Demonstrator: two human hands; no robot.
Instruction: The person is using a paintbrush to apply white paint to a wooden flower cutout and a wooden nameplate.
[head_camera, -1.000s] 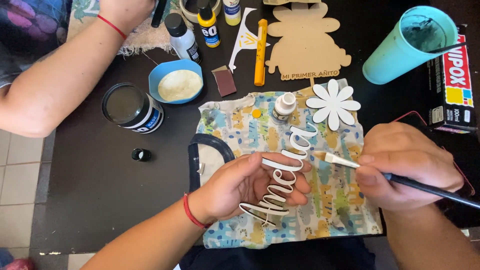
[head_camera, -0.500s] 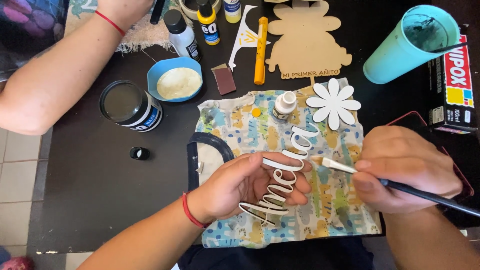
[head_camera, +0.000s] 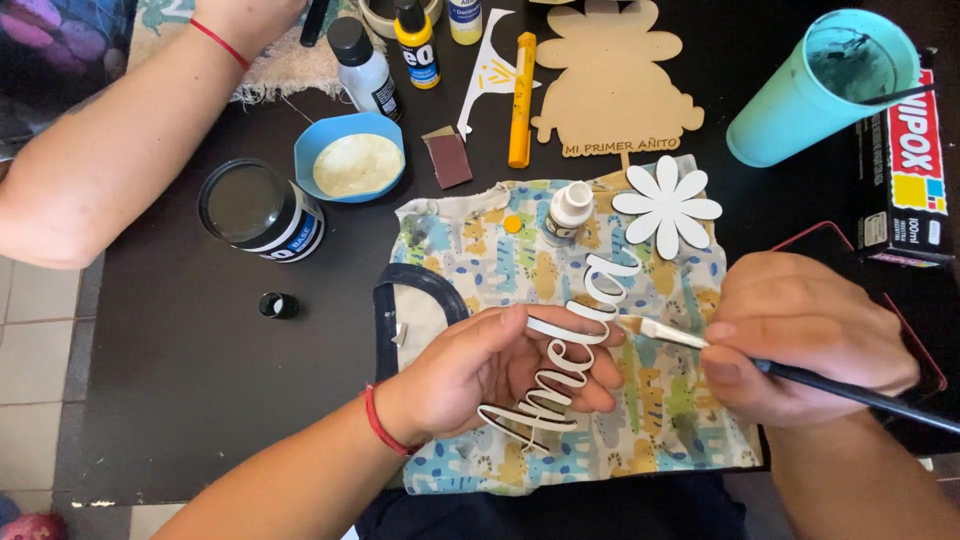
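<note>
Head view: my left hand (head_camera: 480, 375) cups the white script cutout (head_camera: 565, 350) from beneath, fingers curled loosely round its middle, holding it just above the patterned cloth (head_camera: 480, 250). My right hand (head_camera: 800, 340) pinches the brush (head_camera: 700, 342), fingers closed tight on the handle. Since a second ago the bristle tip has crept slightly leftward and now touches the cutout's upper letters; cutout barely shifted. I judge painting is under way along that edge. Another person's arm (head_camera: 110, 150) rests across the dark worktop (head_camera: 200, 400), near the blue bowl (head_camera: 357, 160).
</note>
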